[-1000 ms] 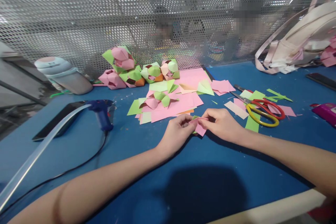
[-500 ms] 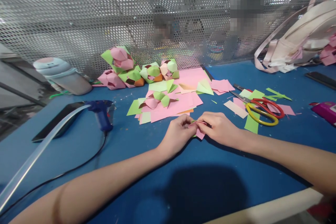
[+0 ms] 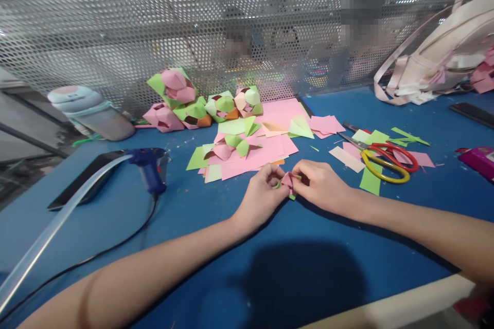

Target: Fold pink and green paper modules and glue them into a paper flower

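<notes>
Between my fingertips is a small folded paper piece (image 3: pixel 287 181), pink with green edges, just above the blue table (image 3: pixel 216 257). My left hand (image 3: pixel 260 190) pinches its left side, fingers curled. On the other side my right hand (image 3: pixel 318 185) grips the right edge between thumb and forefinger. Parts of the piece are hidden by the fingers. Just beyond lie stacked pink paper sheets (image 3: pixel 266 157), topped by a loose pink and green folded piece (image 3: pixel 235 146).
Finished-looking folded paper balls (image 3: pixel 175 87) sit against the perforated metal screen (image 3: pixel 116 20). Scissors (image 3: pixel 386 164) lie over paper scraps at right. A blue glue gun (image 3: pixel 150 169), a dark phone-like slab (image 3: pixel 83 180) and a bottle (image 3: pixel 94 110) are left; a backpack (image 3: pixel 436 56) stands far right.
The paper between my hands has turned or been folded: a raised pink peak now shows where a flat pink flap hung down. Both hands stay nearly in place.
</notes>
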{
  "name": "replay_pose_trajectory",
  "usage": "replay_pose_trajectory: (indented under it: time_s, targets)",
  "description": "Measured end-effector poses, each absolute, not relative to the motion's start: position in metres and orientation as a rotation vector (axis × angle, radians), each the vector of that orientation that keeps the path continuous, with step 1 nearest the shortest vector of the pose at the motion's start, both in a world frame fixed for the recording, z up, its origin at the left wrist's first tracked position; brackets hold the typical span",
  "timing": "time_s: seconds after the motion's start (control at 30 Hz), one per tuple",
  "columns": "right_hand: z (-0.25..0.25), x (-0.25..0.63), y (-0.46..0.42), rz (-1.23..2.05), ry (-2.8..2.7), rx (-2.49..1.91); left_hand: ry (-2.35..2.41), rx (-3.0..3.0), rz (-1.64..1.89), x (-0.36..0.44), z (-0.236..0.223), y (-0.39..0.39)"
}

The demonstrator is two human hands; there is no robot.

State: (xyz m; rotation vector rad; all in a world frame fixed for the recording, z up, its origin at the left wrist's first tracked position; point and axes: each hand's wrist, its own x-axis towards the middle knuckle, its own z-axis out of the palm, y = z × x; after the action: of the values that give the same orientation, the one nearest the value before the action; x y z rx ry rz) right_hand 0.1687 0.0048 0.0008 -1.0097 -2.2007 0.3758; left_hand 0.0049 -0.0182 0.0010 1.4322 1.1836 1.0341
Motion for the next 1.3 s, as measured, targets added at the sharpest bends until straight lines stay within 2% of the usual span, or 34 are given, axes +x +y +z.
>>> replay_pose_trajectory:
  time_s: [0.2,0.4,0.7,1.03,1.3]
  targets:
    - [0.005,0.18,0.011,0.268,-2.397,-0.881,1.062,1.542,0.911,0.004,0.009,-0.022]
    - [0.013,0.189,0.015,0.318,-2.455,-0.809,0.989,1.68,0.792,-0.004,0.017,-0.016]
    - [0.017,0.188,0.01,0.394,-2.465,-0.858,1.047,1.883,0.834,-0.005,0.009,-0.013]
    - [0.016,0.181,0.005,0.44,-2.213,-0.999,1.262,1.597,1.019,-0.003,0.005,-0.016]
    - [0.017,0.179,0.005,0.517,-2.195,-0.968,1.23,1.303,1.036,0.002,-0.001,-0.017]
